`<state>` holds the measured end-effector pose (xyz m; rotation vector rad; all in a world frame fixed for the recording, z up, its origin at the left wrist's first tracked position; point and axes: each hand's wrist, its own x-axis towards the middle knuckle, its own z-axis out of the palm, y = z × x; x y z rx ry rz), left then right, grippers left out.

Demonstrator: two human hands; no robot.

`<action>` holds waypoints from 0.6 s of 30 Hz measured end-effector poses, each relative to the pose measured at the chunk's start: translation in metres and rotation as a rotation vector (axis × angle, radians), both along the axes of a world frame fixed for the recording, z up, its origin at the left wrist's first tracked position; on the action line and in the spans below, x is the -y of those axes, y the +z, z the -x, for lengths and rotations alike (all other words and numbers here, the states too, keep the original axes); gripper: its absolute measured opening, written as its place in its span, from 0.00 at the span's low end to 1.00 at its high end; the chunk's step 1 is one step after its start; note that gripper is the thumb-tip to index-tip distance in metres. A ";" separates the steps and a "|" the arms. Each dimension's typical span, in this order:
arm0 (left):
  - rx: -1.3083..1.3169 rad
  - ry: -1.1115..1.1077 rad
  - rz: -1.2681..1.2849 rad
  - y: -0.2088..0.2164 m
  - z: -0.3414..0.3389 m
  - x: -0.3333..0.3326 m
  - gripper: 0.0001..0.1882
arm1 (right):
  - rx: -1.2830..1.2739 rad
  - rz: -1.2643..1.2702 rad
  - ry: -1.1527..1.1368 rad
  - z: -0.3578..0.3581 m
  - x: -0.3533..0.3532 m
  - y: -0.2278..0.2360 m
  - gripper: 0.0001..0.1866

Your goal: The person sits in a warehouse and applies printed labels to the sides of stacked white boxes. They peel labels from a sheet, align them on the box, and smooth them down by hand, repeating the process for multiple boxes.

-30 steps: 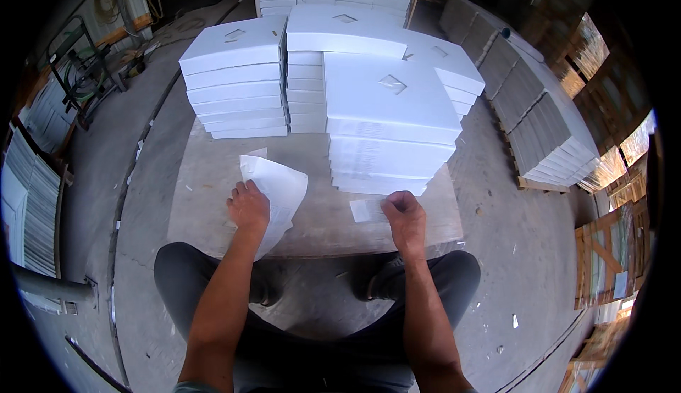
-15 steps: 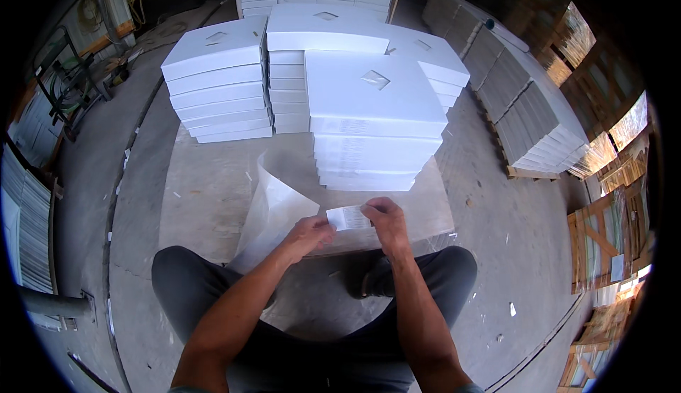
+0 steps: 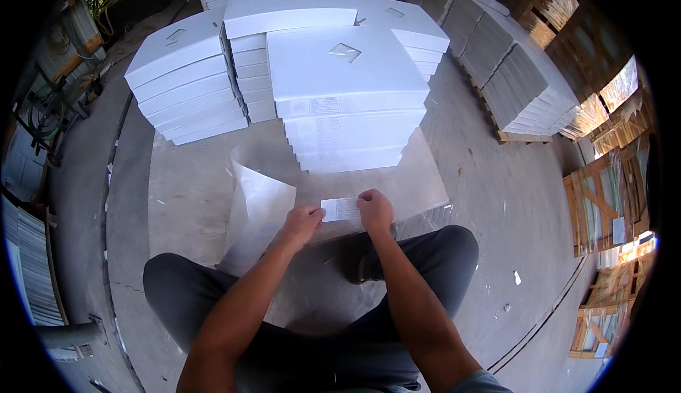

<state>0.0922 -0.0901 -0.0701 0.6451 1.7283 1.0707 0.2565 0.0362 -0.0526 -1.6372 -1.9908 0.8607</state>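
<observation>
A small white printed label is stretched between my two hands, above the near edge of the board. My left hand pinches its left end. At the right end, the fingers of my right hand are closed on it. Just beyond, a stack of flat white boxes faces me, and printed labels show on the fronts of its upper boxes. Beside my left hand lies a curled sheet of glossy white paper, one corner standing up.
The stacks rest on a low, pale board. More white boxes stand at the left and behind. A strapped pile of grey-white flat boards sits on a pallet at the right. Wooden crates line the far right.
My view has tilted and shifted to the right, so the stacks appear farther up and left. My hands have drawn the label flatter and straighter between them.
</observation>
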 end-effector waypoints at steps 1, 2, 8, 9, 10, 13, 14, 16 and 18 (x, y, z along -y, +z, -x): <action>-0.005 0.002 0.028 0.001 -0.001 -0.005 0.15 | 0.009 0.010 -0.020 0.001 -0.004 -0.007 0.08; -0.011 0.009 0.044 -0.001 -0.002 -0.011 0.15 | 0.022 0.020 -0.043 0.001 -0.009 -0.015 0.08; -0.085 0.039 0.058 -0.042 0.014 -0.043 0.17 | -0.111 0.124 -0.126 0.024 -0.031 -0.042 0.09; -0.067 0.049 0.072 -0.050 0.018 -0.048 0.16 | -0.131 0.130 -0.129 0.028 -0.037 -0.052 0.10; -0.049 0.061 0.085 -0.059 0.022 -0.054 0.16 | -0.152 0.135 -0.131 0.033 -0.043 -0.061 0.10; 0.047 0.120 0.105 -0.076 0.034 -0.069 0.16 | -0.254 0.197 -0.102 0.044 -0.060 -0.085 0.14; 0.063 0.138 0.108 -0.080 0.036 -0.073 0.16 | -0.289 0.209 -0.108 0.049 -0.064 -0.090 0.14; 0.077 0.169 0.120 -0.086 0.041 -0.082 0.16 | -0.361 0.231 -0.121 0.059 -0.070 -0.101 0.15; 0.076 0.189 0.127 -0.081 0.045 -0.092 0.16 | -0.402 0.234 -0.140 0.067 -0.077 -0.109 0.15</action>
